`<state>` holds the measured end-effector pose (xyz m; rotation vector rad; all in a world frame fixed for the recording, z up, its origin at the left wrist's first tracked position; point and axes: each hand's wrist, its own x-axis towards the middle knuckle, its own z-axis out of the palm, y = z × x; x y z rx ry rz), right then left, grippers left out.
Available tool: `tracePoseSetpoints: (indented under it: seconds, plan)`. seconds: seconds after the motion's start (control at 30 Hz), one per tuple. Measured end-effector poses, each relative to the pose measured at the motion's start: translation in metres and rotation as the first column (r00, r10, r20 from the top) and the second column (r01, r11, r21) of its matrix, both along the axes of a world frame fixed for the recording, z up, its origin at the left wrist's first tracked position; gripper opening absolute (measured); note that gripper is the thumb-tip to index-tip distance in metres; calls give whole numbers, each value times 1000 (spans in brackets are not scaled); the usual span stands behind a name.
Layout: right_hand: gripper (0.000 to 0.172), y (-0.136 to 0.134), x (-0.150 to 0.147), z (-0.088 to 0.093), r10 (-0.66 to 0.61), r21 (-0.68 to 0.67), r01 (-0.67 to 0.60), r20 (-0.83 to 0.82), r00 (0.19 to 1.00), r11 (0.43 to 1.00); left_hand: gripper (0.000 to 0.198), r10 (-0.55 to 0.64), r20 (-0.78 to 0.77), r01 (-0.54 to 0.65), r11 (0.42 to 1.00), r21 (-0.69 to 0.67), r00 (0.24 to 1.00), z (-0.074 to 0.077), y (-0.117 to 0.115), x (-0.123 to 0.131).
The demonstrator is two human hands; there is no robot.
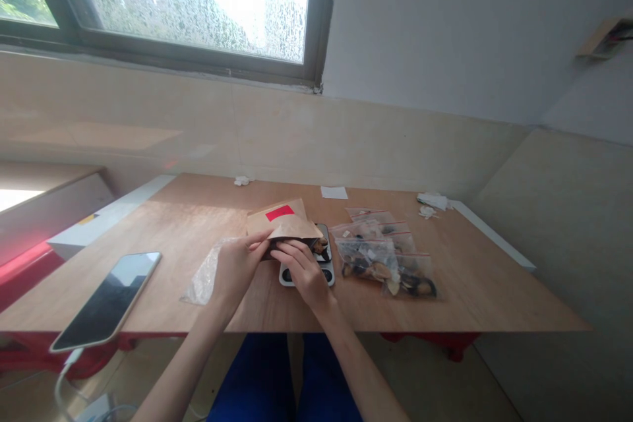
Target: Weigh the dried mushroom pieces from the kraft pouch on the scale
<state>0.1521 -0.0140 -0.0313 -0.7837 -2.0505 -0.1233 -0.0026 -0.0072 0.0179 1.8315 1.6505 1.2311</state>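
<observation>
Both bare hands work together at the near middle of the wooden desk (pixel 188 241), with 12 o'clock taken as straight ahead, away from the person; the left grip (pixel 237 270) is closed to a pinch, its fingertips on the lower edge of a brown kraft paper packet (pixel 284 224) that bears a red label (pixel 279 213); the right grip (pixel 301 271) is also nearly closed, its curled fingers (pixel 291 252) pressing the packet's underside from the 4 o'clock side; the packet sits between the two grips and rises from them towards 12 o'clock, tilted, with dark pieces (pixel 319 247) showing at its right end; whether those pieces are inside it is hard to tell; under the right grip lies a small black-and-white digital scale (pixel 324 237), its edges showing around the hand; a crumpled clear plastic bag (pixel 202 273) lies at 9 o'clock, touching the left grip; at 3 o'clock, just beside the scale, red-striped zip bags (pixel 368 257) of dark and tan dried pieces overlap in a loose heap; a smartphone (pixel 106 300) lies well off at 9 o'clock, tilted over the desk's near edge, with a white cable (pixel 62 389) running down from it; a paper slip (pixel 334 192) lies at 1 o'clock.
</observation>
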Motion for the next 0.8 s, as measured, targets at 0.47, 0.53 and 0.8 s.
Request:
tracePoseSetpoints:
  seconds: [0.47, 0.53, 0.8]
  plan:
    - [17, 9, -2, 17, -244, -269, 38, -793, 558, 962, 27, 9, -30, -9, 1000, -3, 1000, 17, 8, -2]
    - [20, 13, 1, 16, -292, -337, -41, -865, 408, 941, 27, 27, -61, -26, 1000, 16, 998, 19, 10, -4]
    - [38, 38, 16, -2, -436, -407, -308, -899, -29, 860, 30, 277, -224, -240, 954, 178, 934, 42, 47, -8]
